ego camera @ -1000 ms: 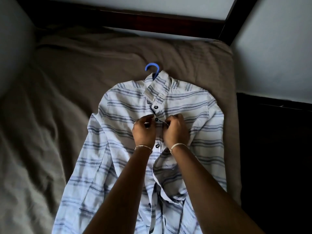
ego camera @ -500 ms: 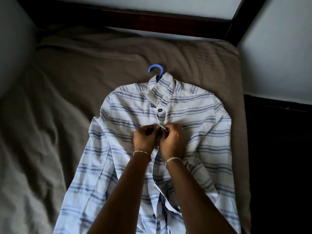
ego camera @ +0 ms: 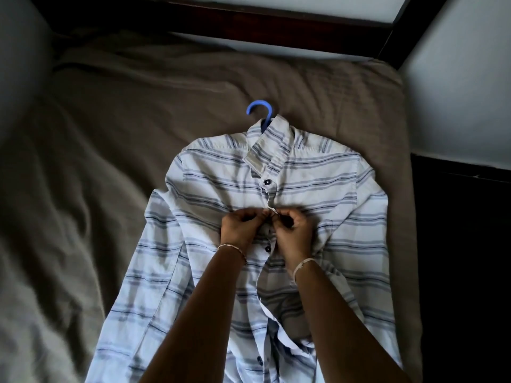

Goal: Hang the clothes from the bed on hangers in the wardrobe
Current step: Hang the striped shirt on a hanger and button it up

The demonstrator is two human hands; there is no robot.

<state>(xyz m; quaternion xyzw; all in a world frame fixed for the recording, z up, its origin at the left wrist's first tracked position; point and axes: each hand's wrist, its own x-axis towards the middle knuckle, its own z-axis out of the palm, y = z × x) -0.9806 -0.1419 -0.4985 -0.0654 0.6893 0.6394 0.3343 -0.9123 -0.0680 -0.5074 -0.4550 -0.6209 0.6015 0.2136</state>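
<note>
A white shirt with blue-grey stripes [ego camera: 210,205] lies front up on the bed [ego camera: 110,139]. A blue hanger is inside it, with only its hook [ego camera: 260,109] showing above the collar. My left hand [ego camera: 239,228] and my right hand [ego camera: 294,230] meet at the shirt's button strip, mid-chest. Both pinch the fabric edges together around a button that their fingers hide. The top button above them is fastened. Lower down the front gapes open.
The bed has a crumpled brown sheet. A dark wooden bed frame [ego camera: 249,26] runs along the far side, with a post at the upper right. Pale walls stand behind and to the right. Dark floor [ego camera: 464,272] lies off the bed's right edge.
Both hands stay together on the button strip at about the same button, fingers shifting slightly. The view has drifted, so the shirt sits a little lower and further right.
</note>
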